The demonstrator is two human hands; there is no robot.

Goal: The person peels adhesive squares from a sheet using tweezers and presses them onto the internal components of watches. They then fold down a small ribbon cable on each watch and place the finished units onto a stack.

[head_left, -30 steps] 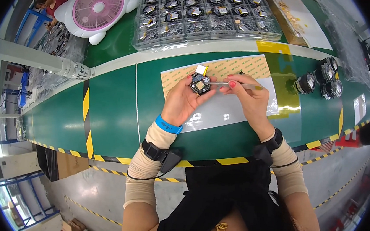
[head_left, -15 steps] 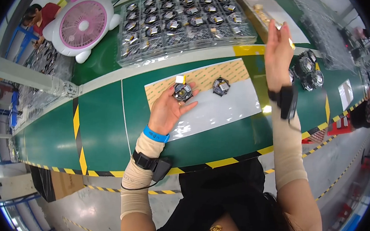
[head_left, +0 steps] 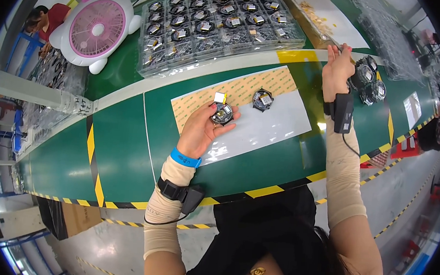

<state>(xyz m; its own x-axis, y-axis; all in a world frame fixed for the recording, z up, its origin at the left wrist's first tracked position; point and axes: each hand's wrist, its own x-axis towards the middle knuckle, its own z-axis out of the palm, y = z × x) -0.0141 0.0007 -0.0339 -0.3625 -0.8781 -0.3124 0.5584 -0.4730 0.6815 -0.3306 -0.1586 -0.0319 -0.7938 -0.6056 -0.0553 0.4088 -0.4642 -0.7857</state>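
Note:
My left hand [head_left: 202, 128] holds a round black electronic module [head_left: 223, 114] above the work sheet, fingers curled around its edge. A small silver pouch battery [head_left: 220, 97] with yellow tape sticks up from the module's far side. My right hand [head_left: 337, 72] is raised at the right, closed on a thin dark tool that looks like tweezers [head_left: 335, 42], partly hidden by the fingers. It is beside the near end of a cardboard tray [head_left: 315, 37] holding small tan pieces [head_left: 315, 15]. Another round module [head_left: 262, 100] lies on the patterned sheet [head_left: 286, 83].
Clear plastic trays [head_left: 145, 69] filled with round modules are stacked at the back. A white and pink fan [head_left: 98, 29] stands left of them. Several black modules [head_left: 371, 87] are piled right of my right hand. Yellow-black tape [head_left: 264, 194] runs along the green table's front edge.
My right hand has moved down and slightly right from over the cardboard tray, uncovering the small tan pieces. My left hand has shifted the module slightly right and nearer.

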